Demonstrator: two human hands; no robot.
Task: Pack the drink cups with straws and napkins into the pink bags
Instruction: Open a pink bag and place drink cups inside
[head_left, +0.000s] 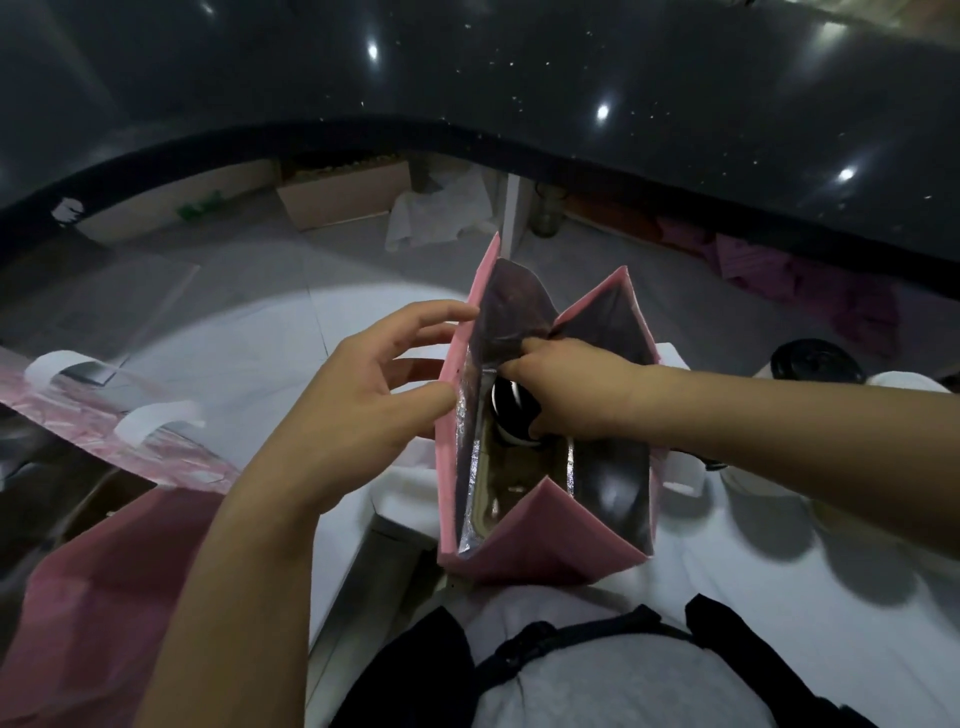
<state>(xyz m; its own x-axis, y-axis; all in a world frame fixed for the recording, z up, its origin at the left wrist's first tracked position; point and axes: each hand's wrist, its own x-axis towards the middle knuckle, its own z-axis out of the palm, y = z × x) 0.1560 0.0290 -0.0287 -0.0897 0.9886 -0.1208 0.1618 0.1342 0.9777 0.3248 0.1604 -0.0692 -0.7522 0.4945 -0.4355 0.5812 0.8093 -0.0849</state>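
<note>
One cup is going into the central pink bag, gripped by the right hand, while the left hand lies loose-fingered against its wall, and a second cup waits far right.

Dark speckled counter, cardboard box beneath it, crumpled white plastic on grey tiled floor

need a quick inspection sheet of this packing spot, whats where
surface: white table, partly shadowed
job's things: pink bag stands open, foil-lined; drink cup with dark lid inside it; straws and napkins not seen
clutter: spare pink bags flat at left; second cup at right
hands: left hand touches the bag's left wall; right hand grips the drink cup inside
cables: nothing seen
surroundings: dark counter beyond; cardboard box on the floor
</note>
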